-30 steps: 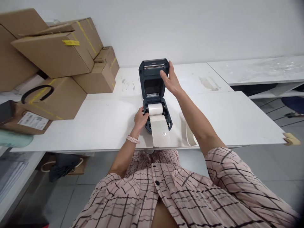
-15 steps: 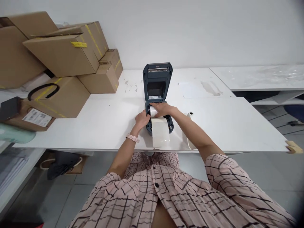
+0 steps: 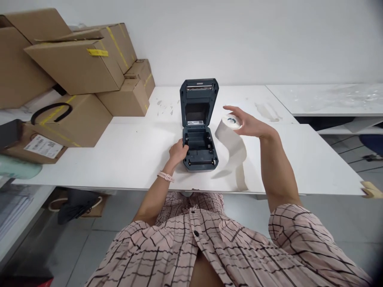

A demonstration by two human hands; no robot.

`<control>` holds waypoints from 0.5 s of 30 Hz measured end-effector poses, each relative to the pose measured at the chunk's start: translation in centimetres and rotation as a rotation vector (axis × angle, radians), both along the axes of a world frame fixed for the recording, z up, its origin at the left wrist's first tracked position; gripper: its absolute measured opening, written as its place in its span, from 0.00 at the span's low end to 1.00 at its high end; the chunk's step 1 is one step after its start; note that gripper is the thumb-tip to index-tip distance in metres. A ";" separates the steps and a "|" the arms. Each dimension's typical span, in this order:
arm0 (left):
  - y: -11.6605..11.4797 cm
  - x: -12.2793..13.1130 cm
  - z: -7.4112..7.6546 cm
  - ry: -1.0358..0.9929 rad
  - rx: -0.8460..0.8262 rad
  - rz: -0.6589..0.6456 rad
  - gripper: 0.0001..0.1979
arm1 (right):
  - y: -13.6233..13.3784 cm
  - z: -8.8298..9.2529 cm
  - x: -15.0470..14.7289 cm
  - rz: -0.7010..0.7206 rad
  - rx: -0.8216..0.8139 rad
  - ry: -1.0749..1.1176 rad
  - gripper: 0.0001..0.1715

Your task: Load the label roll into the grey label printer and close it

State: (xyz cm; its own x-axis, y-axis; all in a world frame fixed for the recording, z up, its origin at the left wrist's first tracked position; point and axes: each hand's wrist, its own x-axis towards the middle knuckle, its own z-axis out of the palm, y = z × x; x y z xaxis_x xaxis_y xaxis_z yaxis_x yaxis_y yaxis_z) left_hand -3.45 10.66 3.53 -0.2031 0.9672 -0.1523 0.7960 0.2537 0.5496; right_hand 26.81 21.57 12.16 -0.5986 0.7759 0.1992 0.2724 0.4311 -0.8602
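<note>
A dark label printer (image 3: 199, 143) stands on the white table with its lid raised and its inner bay bare. My left hand (image 3: 178, 151) is closed on the printer's left edge, thumb on the rim. To the right of the printer, my right hand (image 3: 247, 121) holds a white label roll (image 3: 225, 124) by its side, fingers curved around it. A loose strip of labels (image 3: 237, 153) hangs from the roll down to the table. Another pale strip (image 3: 241, 177) lies near the table's front edge, partly hidden behind the hanging one.
Cardboard boxes (image 3: 80, 67) are piled at the left of the table (image 3: 137, 159). A green rolled item (image 3: 20, 167) lies at the far left. A second white table (image 3: 338, 99) stands at the back right. A tan piece (image 3: 371, 190) sits at the right corner.
My right hand has lifted the label roll out of the printer and moved right with it. The strip that lay over the printer's front has gone along with the roll. My left hand stays at the printer's edge.
</note>
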 end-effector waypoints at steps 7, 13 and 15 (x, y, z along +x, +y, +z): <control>0.2 -0.2 -0.4 -0.014 -0.004 0.017 0.23 | 3.6 -8.0 0.1 -0.173 0.015 -0.358 0.57; 0.1 -0.2 -0.2 -0.058 0.017 0.020 0.23 | 3.1 -9.7 1.1 -0.201 -0.122 -0.199 0.64; 0.0 -0.2 -0.2 -0.078 0.025 0.023 0.23 | 1.9 -9.5 3.5 -0.203 -0.197 -0.041 0.62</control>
